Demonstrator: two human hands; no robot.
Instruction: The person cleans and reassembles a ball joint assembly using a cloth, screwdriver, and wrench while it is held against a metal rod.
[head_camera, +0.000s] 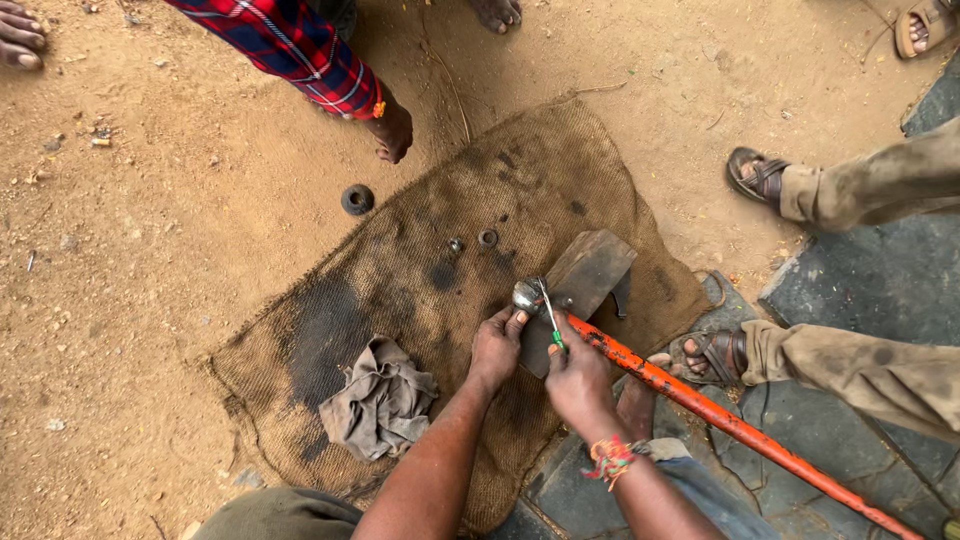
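- Left hand (497, 345): centre frame, fingers closed round a small round metal part (526, 295) on the burlap sack (400, 290).
- Right hand (578, 375): just right, pinching a green-handled screwdriver (550, 318); tip at the part, long axis up-left.
- Orange pipe (740, 432): runs lower right from the right hand.
- Rag (380, 400): lower left.

One cam only, head-worn, looking near-straight down at ground. Close: wearer's forearms enter from bottom edge, burlap sack (450, 290) fills centre. Bystanders' feet at top & right edges.
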